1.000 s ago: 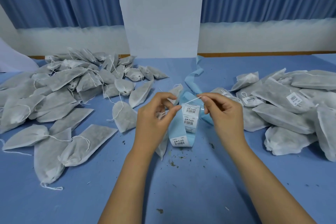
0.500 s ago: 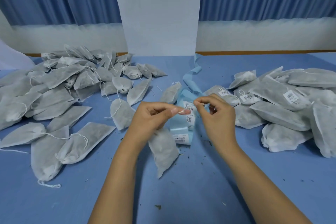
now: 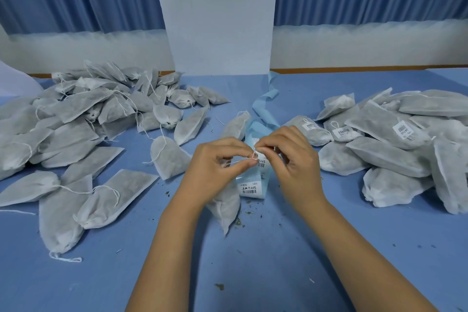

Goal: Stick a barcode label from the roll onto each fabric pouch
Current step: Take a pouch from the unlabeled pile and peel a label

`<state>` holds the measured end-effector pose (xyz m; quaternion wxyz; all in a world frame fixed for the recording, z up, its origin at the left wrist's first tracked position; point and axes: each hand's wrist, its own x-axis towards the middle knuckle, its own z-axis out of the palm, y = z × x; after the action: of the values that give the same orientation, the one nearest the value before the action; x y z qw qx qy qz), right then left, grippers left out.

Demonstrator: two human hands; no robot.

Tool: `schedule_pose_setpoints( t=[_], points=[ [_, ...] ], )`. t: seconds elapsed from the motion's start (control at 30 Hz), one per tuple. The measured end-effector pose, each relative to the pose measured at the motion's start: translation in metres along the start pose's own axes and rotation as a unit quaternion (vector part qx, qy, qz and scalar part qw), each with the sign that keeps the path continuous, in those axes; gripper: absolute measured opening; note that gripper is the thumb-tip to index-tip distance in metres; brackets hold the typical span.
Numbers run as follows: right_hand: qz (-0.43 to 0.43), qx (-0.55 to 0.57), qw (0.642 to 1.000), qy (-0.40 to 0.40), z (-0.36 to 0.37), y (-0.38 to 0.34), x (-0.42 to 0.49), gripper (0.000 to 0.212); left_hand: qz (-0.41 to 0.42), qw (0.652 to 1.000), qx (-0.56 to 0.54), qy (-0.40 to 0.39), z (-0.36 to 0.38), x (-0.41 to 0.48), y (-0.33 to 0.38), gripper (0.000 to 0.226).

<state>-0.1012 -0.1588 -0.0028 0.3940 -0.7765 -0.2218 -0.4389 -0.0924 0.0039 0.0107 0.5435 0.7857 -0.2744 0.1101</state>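
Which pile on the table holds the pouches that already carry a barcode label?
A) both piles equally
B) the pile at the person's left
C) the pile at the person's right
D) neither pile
C: white barcode labels show on several pouches in the right pile; no label shows in the left pile.

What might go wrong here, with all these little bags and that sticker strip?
1. Both the left hand and right hand pinch the thin drawstring; a hard tug might loosen the pouch and spill more crumbs.
2. The label strip lies beside the pouch, partly hidden by the hands; a sticker could catch the fabric crookedly.
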Motion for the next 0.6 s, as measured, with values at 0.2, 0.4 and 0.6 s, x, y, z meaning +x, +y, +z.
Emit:
schedule_pose_setpoints(
  t=[0.2, 0.4, 0.6],
  points=[
    [0.165, 0.107, 0.979, 0.059, -0.005, 0.002, 0.004, 0.019, -0.05, 0.994, -0.075, 0.054, 0.006, 0.001, 0.002, 0.004],
    [0.193, 0.082, 0.978, -0.013, 0.004, 0.003, -0.003, 0.01, -0.06, 0.986, -0.118, 0.103, 0.006, 0.0, 0.006, 0.007],
    [0.18, 0.094, 0.979, -0.011, 0.007, 0.001, -0.005, 0.01, -0.077, 0.987, -0.094, 0.103, 0.007, 0.001, 0.003, 0.017]
  ],
)
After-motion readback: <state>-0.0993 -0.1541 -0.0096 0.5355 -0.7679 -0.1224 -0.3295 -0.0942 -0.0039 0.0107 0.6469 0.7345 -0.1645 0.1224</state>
